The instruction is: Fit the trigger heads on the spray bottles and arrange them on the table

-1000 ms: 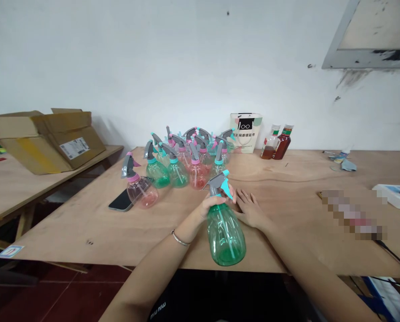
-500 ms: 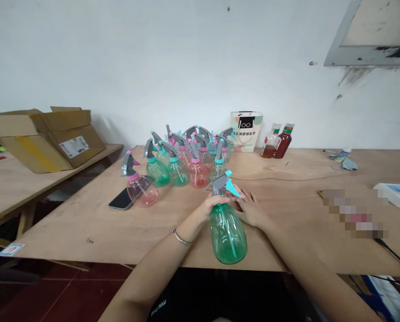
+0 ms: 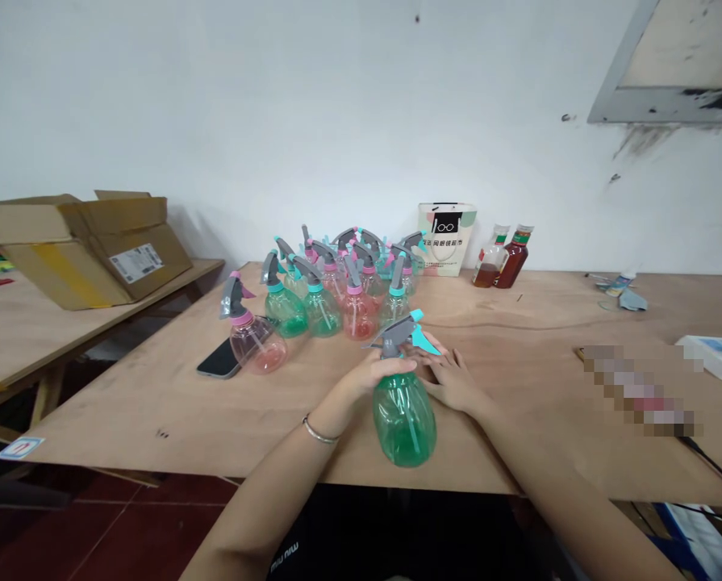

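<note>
A green see-through spray bottle (image 3: 404,424), with a grey and turquoise trigger head, is tilted in front of me near the table's front edge. My left hand (image 3: 373,375) is closed around its neck, just under the head. Behind and to the right of the bottle, my right hand (image 3: 454,383) lies on the table with fingers spread; part of it is hidden by the bottle's head. Several pink and green spray bottles (image 3: 323,311) stand grouped further back. One pink spray bottle (image 3: 260,345) stands apart at their left, by a phone (image 3: 219,361).
A cardboard box (image 3: 100,250) sits on the left table. A paper bag (image 3: 448,242) and two glass bottles (image 3: 511,257) stand against the wall. To the right are a blurred-out object (image 3: 636,391) with a cable and a white tray (image 3: 715,367).
The green spray bottle's body has shifted slightly left and up, and its tilt has changed. My left hand keeps its grip on the neck; my right hand stays almost still.
</note>
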Motion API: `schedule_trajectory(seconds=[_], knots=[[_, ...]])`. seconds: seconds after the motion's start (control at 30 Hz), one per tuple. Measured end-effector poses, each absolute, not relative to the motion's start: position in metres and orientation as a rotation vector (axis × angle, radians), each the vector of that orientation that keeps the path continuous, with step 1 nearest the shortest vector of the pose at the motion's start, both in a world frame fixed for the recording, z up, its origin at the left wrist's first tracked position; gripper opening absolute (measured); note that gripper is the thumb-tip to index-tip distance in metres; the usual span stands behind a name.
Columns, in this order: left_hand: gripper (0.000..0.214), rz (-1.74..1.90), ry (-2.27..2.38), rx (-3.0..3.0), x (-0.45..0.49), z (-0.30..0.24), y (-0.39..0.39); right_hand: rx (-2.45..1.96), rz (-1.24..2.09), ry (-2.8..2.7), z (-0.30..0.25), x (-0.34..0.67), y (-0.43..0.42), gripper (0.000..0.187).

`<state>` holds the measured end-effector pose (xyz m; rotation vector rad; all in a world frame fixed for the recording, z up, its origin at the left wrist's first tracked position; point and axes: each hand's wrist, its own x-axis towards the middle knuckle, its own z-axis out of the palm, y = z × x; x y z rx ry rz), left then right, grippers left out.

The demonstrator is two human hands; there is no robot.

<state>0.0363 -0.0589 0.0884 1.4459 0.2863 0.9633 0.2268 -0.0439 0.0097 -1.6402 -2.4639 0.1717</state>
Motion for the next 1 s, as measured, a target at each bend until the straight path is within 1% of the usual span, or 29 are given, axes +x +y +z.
schedule_trajectory(seconds=[0.1,0.23,0.3,0.37,0.5,0.57,0.67,0.8,1.0], knots=[[0.029,1.180,0.571,1.609,0.017,0.102,-0.062,-1.722,0.245,-2.448,0.015,0.225,-0.046,0.081],[0.026,1.685,1.206,1.655,-0.022,0.107,-0.059,-1.754,0.274,-2.430,0.019,0.223,-0.048,0.082],[0.034,1.870,1.402,1.655,-0.044,0.103,-0.053,-1.762,0.281,-2.427,0.020,0.223,-0.048,0.082],[0.045,1.974,1.542,1.679,-0.064,0.097,-0.043,-1.760,0.284,-2.427,0.019,0.223,-0.048,0.083],[0.049,2.024,1.733,1.835,-0.088,0.082,-0.023,-1.763,0.284,-2.427,0.019,0.223,-0.048,0.083],[0.052,2.031,1.797,1.803,-0.090,0.074,-0.014,-1.759,0.284,-2.429,0.019,0.223,-0.048,0.083],[0.065,2.045,1.833,1.654,-0.087,0.066,-0.010,-1.745,0.274,-2.427,0.017,0.224,-0.047,0.084],[0.087,2.007,1.823,1.662,-0.079,0.057,-0.016,-1.749,0.268,-2.424,0.016,0.224,-0.047,0.083],[0.104,1.963,1.716,1.669,-0.087,0.040,-0.027,-1.748,0.274,-2.411,0.016,0.223,-0.047,0.081]])
